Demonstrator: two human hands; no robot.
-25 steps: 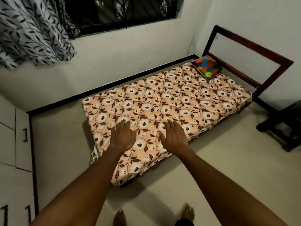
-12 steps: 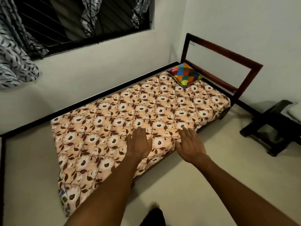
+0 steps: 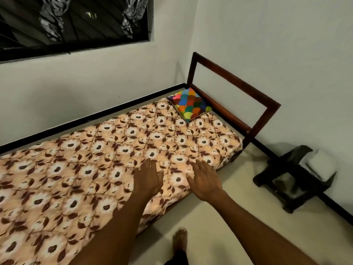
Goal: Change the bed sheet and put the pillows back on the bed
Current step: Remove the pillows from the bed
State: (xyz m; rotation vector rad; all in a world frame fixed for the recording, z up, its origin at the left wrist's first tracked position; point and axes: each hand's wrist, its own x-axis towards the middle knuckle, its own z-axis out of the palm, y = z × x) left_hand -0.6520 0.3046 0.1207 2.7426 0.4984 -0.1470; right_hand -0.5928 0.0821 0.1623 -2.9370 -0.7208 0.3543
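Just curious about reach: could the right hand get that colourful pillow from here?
Probably not without stepping closer: the right hand is over the sheet's near edge; the pillow lies far off by the headboard. Nothing stands between them.

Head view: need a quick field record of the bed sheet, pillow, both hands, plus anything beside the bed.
sheet: floral sheet spread over the mattress, mostly smooth
pillow: one multicoloured pillow at the far corner, by the wooden headboard
left hand: left hand palm down on the sheet, fingers straight
right hand: right hand palm down at the sheet's near edge, fingers spread
beside bed: dark stool on the floor, white item on it, too blurred to identify
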